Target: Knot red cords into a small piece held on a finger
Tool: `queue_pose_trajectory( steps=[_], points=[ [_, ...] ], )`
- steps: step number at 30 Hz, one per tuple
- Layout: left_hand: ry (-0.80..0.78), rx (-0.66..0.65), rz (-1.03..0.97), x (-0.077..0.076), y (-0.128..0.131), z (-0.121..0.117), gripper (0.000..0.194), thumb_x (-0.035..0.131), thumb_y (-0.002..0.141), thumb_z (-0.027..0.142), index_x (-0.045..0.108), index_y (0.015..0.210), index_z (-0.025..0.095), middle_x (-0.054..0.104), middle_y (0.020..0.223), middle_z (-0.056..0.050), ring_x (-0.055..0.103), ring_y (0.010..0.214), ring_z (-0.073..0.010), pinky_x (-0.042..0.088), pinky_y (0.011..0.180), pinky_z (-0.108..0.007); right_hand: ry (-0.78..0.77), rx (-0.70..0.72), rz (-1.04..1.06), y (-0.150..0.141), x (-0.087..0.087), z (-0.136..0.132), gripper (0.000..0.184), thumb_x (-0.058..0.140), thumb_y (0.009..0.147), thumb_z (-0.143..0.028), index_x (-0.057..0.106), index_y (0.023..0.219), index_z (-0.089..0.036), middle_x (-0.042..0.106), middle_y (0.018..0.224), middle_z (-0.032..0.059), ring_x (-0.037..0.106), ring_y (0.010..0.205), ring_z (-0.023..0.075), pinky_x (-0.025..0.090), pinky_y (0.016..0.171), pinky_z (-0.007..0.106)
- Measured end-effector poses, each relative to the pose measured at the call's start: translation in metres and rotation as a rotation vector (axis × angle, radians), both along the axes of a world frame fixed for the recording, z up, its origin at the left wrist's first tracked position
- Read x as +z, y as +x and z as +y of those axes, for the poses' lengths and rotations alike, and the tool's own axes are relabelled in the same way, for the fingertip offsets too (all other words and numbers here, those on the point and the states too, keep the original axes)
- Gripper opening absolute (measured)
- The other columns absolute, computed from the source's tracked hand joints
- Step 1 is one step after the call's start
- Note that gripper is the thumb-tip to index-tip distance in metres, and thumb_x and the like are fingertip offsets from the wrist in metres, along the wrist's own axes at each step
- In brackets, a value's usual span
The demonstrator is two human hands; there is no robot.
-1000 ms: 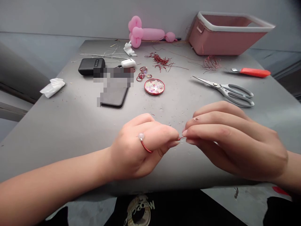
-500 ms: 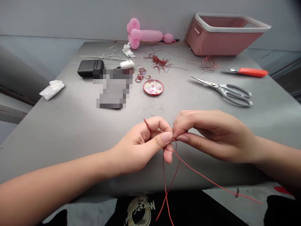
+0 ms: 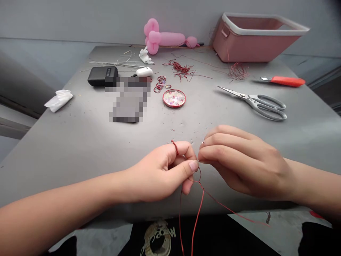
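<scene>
My left hand point(image 3: 166, 174) is closed, pinching a thin red cord point(image 3: 199, 213) between thumb and fingers. A red cord ring point(image 3: 175, 147) circles one of its fingers. Right beside the left thumb tip, my right hand point(image 3: 245, 165) has its fingertips pinched together at the upper end of the cord; its thumb is mostly hidden. Below the hands the cord crosses near a small loop, and its strands hang past the table edge. Beyond the hands lies a round red-rimmed dish point(image 3: 163, 99) of pale and pink beads, with several finished-looking cord rings point(image 3: 160, 86) behind it.
Scissors point(image 3: 253, 101) and an orange-handled cutter point(image 3: 287, 81) lie at the right. Cord scraps point(image 3: 182, 69), a pink box point(image 3: 250, 48) and a pink balloon figure point(image 3: 170, 39) are at the back. On the left are a black device point(image 3: 102, 75), a blurred-out phone point(image 3: 128, 106) and tissue point(image 3: 60, 99).
The left hand has turned from back-up to thumb-up, bringing the hanging cord strands into view. Lately both hands have dropped slightly, and the right hand has rolled over so its thumb is hidden.
</scene>
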State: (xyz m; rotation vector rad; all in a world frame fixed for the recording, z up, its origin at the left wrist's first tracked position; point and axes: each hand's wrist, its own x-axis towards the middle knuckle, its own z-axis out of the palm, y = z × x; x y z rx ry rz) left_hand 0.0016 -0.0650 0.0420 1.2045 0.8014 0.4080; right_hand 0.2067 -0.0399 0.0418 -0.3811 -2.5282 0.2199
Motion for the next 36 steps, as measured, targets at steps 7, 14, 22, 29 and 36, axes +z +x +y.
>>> queue_pose_trajectory(
  steps=[7,14,22,29,36],
  points=[
    [0.377,0.116,0.212,-0.005,0.000,-0.004,0.016,0.045,0.094,0.025,0.055,0.082,0.019,0.068,0.080,0.000,0.053,0.068,-0.0110,0.040,0.062,-0.025,-0.008,-0.038,-0.067,0.000,0.006,0.001,0.012,0.054,0.084,0.001,0.059,0.086,-0.010,0.061,0.074,0.0099,0.052,0.069,0.0173,0.047,0.062,0.033],
    [0.624,0.202,0.278,-0.008,0.000,-0.004,0.016,0.049,0.091,0.023,0.059,0.080,0.017,0.053,0.067,0.002,0.046,0.061,-0.0096,0.039,0.055,-0.022,0.051,-0.080,-0.051,0.000,0.004,-0.002,0.013,0.058,0.084,-0.002,0.057,0.090,-0.014,0.062,0.075,0.0086,0.055,0.070,0.0181,0.050,0.063,0.033],
    [0.809,0.201,0.298,-0.010,0.001,-0.006,0.013,0.051,0.089,0.016,0.059,0.079,0.017,0.060,0.070,0.001,0.048,0.063,-0.0096,0.042,0.064,-0.023,0.049,-0.043,-0.074,0.001,0.004,0.000,0.013,0.054,0.088,-0.006,0.057,0.089,-0.018,0.064,0.078,0.0067,0.054,0.070,0.0170,0.050,0.063,0.032],
    [0.658,0.158,0.259,-0.009,0.000,-0.006,0.017,0.048,0.091,0.020,0.058,0.078,0.017,0.056,0.066,0.002,0.049,0.061,-0.0094,0.039,0.056,-0.021,0.001,0.085,-0.122,0.009,0.005,0.010,0.018,0.050,0.090,-0.003,0.057,0.100,-0.016,0.063,0.080,0.0069,0.056,0.074,0.0164,0.050,0.064,0.031],
    [0.578,0.137,0.221,-0.007,0.001,-0.007,0.017,0.049,0.090,0.020,0.056,0.075,0.016,0.054,0.065,0.003,0.048,0.061,-0.0088,0.039,0.056,-0.021,0.048,0.124,-0.164,0.010,0.004,0.012,0.016,0.046,0.095,-0.012,0.055,0.086,-0.021,0.061,0.077,0.0037,0.056,0.068,0.0147,0.049,0.061,0.030]
  ],
)
